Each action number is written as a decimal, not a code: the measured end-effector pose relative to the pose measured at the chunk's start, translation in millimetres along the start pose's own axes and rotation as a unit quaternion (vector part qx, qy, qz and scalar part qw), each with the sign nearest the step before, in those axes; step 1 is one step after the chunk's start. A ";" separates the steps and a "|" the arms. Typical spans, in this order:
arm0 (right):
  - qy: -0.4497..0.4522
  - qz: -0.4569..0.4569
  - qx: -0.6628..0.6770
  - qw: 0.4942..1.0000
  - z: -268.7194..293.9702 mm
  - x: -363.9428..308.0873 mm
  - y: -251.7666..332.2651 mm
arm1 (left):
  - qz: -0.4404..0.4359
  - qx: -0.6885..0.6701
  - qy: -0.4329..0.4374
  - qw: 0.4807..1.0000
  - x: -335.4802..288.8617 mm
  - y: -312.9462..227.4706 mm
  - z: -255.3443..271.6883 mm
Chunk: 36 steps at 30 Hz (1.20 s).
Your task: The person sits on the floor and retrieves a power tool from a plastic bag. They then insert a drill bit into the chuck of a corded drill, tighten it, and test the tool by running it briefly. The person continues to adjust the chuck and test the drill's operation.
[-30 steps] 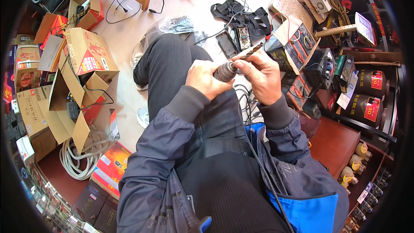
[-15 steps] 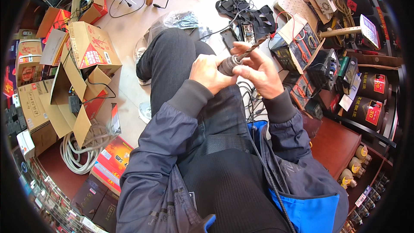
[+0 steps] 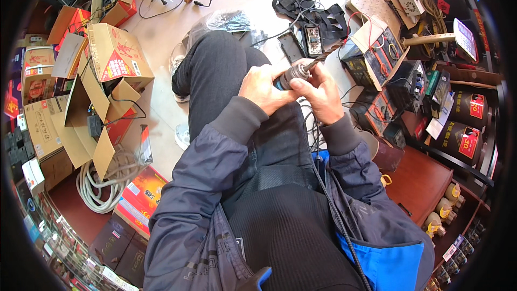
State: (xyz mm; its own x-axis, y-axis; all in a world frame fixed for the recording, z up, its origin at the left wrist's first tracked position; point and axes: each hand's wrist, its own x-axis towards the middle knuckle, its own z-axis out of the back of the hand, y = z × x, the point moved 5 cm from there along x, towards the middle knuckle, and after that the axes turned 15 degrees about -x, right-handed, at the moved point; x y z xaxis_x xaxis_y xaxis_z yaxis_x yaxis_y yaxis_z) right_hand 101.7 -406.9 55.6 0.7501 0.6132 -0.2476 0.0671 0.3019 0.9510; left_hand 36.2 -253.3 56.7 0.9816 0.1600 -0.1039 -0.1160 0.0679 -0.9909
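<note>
Above my lap, both hands are on a grey metal drill chuck (image 3: pixel 295 75). A dark twist drill bit (image 3: pixel 326 54) sticks out of it, pointing up and to the right. My left hand (image 3: pixel 260 90) is wrapped round the rear end, where a small bluish patch shows; the rest there is hidden by the fingers. With the thumb on the chuck's near side and the fingers behind it, my right hand (image 3: pixel 323 96) grips the front part.
Open cardboard boxes (image 3: pixel 123 54) and a coiled pale hose (image 3: pixel 102 186) lie at left. Black straps (image 3: pixel 318 13) and an opened device with a circuit board (image 3: pixel 313 40) are on the floor ahead. At right stand electrical units (image 3: pixel 409 86) and a reddish-brown seat (image 3: pixel 420 183).
My right hand has closed from spread fingers onto the chuck. The chuck and bit have shifted slightly right, while my left hand keeps its hold.
</note>
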 end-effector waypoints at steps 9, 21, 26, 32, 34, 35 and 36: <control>0.085 0.026 0.051 0.995 0.0 1.2 4.4 | -0.030 -0.057 0.000 0.998 -4.9 -4.7 1.0; 0.079 0.053 0.032 0.995 -5.5 5.2 7.4 | -0.007 -0.087 0.014 0.996 -6.5 3.6 1.3; 0.225 0.070 0.070 0.969 -19.5 36.6 9.4 | 0.041 -0.168 0.052 0.984 -5.2 9.1 1.3; 0.181 0.035 0.209 0.960 -35.3 35.2 0.2 | 0.058 -0.151 0.023 0.987 -7.7 12.8 2.2; 0.167 0.032 0.224 0.960 -36.1 31.5 -0.7 | -0.002 -0.113 0.010 0.994 -7.3 9.7 1.9; 0.160 0.034 0.231 0.959 -36.3 29.1 -0.5 | -0.035 -0.097 0.005 0.995 -7.4 7.6 1.1; 0.155 0.035 0.231 0.960 -35.9 28.1 0.2 | -0.052 -0.080 -0.008 0.995 -7.2 6.6 1.3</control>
State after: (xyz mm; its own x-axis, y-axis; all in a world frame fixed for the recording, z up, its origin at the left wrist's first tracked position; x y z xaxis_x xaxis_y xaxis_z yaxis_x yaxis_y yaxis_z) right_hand 99.2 -363.4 42.1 0.5358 0.8301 -0.1545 0.3621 -0.0605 0.9302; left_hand 28.2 -252.7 51.0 0.9844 0.1759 0.0009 0.0138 -0.0717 -0.9973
